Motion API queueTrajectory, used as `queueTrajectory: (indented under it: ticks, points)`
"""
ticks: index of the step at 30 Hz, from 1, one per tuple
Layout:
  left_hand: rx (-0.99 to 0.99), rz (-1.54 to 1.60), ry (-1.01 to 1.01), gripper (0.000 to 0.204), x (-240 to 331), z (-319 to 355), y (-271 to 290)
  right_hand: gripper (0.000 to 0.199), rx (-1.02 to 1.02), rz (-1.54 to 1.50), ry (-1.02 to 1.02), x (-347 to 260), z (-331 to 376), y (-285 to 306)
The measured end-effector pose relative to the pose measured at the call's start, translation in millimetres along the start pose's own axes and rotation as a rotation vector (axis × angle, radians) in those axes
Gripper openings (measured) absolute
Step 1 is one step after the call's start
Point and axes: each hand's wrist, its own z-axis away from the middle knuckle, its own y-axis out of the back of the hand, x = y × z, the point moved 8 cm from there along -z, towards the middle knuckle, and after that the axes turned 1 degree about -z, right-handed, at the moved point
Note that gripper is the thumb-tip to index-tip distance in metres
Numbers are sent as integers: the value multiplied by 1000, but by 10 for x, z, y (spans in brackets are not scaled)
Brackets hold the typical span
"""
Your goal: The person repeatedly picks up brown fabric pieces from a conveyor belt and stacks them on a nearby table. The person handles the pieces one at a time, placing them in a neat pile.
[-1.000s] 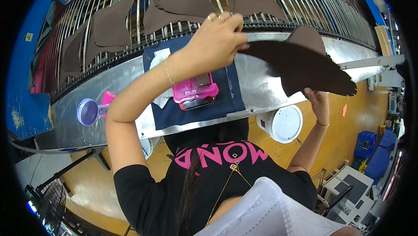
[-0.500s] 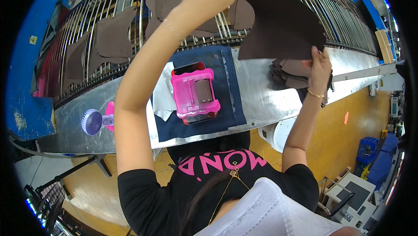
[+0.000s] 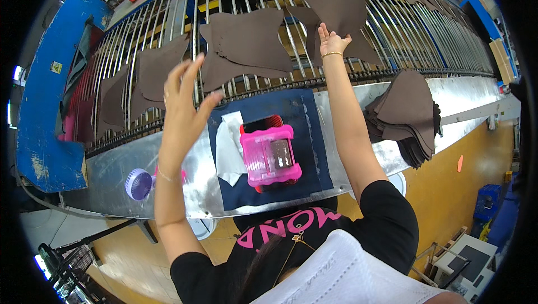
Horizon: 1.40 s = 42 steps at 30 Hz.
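My right hand (image 3: pixel 334 44) reaches over the rack of metal rods (image 3: pixel 246 1), fingers stretched and thumb apart. It lies over the near part of a dark brown cut panel (image 3: pixel 343 10), which overlaps another brown piece on the rods. Whether the palm touches the panel, I cannot tell. My left hand (image 3: pixel 188 96) hovers with fingers spread and nothing in it, left of a wide brown panel (image 3: pixel 249 40). To the right of my right forearm, a fanned stack of brown panels (image 3: pixel 400 116) sits on the metal table (image 3: pixel 336 152).
In front of me a pink plastic holder (image 3: pixel 263 161) with a brown block rests on dark blue cloth (image 3: pixel 314 136), beside a white cloth (image 3: pixel 228 150). A small purple fan (image 3: pixel 138 184) stands left. More brown panels (image 3: pixel 159 74) lie along the rods. A blue machine housing (image 3: pixel 42 96) bounds the left end.
The brown panel I held up between both hands now lies on the rods. My left hand has drawn back toward me, and my right has moved left and forward. The view has shifted.
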Motion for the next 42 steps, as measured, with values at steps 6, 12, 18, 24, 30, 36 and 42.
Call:
queueTrajectory:
  ticks: [6, 12, 18, 24, 30, 36, 42]
  points:
    - [-119, 120, 192, 67, -216, 477, -180, 59, 95, 2, -67, 293, -329, 99]
    - [-107, 201, 243, 65, -329, 634, -318, 40, -74, -23, -228, 214, 190, 139]
    - [-72, 298, 213, 60, -164, 623, -344, 21, -467, 427, 21, -1326, 1407, 143]
    - [-55, 319, 276, 51, -244, 840, -390, 30, 118, 787, 623, -3520, 1645, 1475]
    - [-44, 318, 345, 50, -272, 972, -563, 70, 424, 2142, 488, -3967, 1512, 2238]
    - [-46, 264, 367, 51, -246, 1085, -415, 84, 501, 2308, 196, -4032, 1306, 2382]
    - [-31, 216, 410, 49, -369, 1275, -362, 93, 492, 2272, 90, -4054, 1132, 2352]
